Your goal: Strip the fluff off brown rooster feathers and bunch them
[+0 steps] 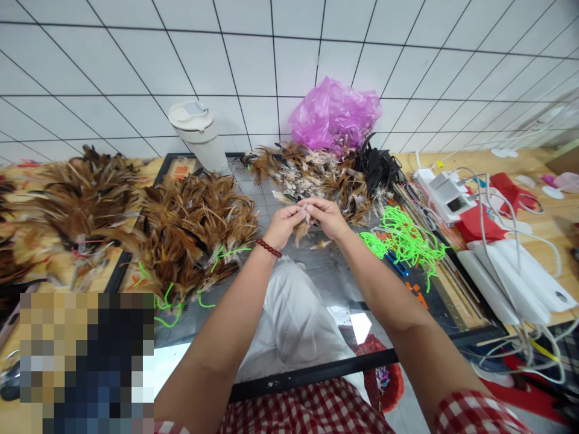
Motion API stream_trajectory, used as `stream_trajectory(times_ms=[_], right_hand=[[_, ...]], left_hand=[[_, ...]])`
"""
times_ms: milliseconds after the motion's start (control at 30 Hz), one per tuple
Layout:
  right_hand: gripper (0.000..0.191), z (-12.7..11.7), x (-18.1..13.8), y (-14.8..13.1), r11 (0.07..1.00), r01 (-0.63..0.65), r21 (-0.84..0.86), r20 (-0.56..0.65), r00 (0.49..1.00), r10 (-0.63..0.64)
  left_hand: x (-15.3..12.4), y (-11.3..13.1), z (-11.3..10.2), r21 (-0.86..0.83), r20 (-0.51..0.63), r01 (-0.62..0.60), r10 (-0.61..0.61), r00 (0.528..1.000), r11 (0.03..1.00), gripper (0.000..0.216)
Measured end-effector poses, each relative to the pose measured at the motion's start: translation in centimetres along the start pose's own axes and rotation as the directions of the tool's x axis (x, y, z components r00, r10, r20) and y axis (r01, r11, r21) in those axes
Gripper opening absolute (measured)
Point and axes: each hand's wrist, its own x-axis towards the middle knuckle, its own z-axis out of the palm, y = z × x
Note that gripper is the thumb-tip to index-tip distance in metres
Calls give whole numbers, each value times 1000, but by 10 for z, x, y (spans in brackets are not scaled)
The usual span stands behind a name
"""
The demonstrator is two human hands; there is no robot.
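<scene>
Both my hands meet above the glass table top (325, 283), fingers pinched together around a small bunch of brown feathers (302, 231) that hangs below them. My left hand (284, 223), with a dark red bead bracelet at the wrist, grips the bunch from the left. From the right, my right hand (326, 216) pinches the top of the same bunch. Just behind the hands lies a loose heap of brown and pale feathers (312, 175).
Finished bundles of brown feathers (194, 232) tied with green cord lie to the left, with more feathers (76, 199) further left. A tangle of green cords (402, 238) sits to the right. A white tumbler (199, 135), a pink plastic bag (335, 114), white power strips and cables (497, 241) line the back and right.
</scene>
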Motion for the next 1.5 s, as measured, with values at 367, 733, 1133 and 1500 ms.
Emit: stream_trajectory(times_ms=[367, 733, 1133, 1500], right_hand=[[28, 5, -3, -6, 991, 18, 132, -27, 1000, -15], [33, 0, -1, -5, 974, 139, -178, -87, 984, -156], [36, -2, -7, -10, 547, 348, -762, 137, 911, -389], [30, 0, -12, -24, 156, 189, -970, 139, 948, -286]], left_hand=[[-1, 1, 3, -68, 57, 96, -92, 994, 993, 36], [1, -1, 1, -98, 67, 0, 7, 998, 995, 31], [0, -1, 4, -77, 7, 15, -14, 1000, 997, 36], [7, 4, -8, -243, -350, -216, 122, 929, 946, 27]])
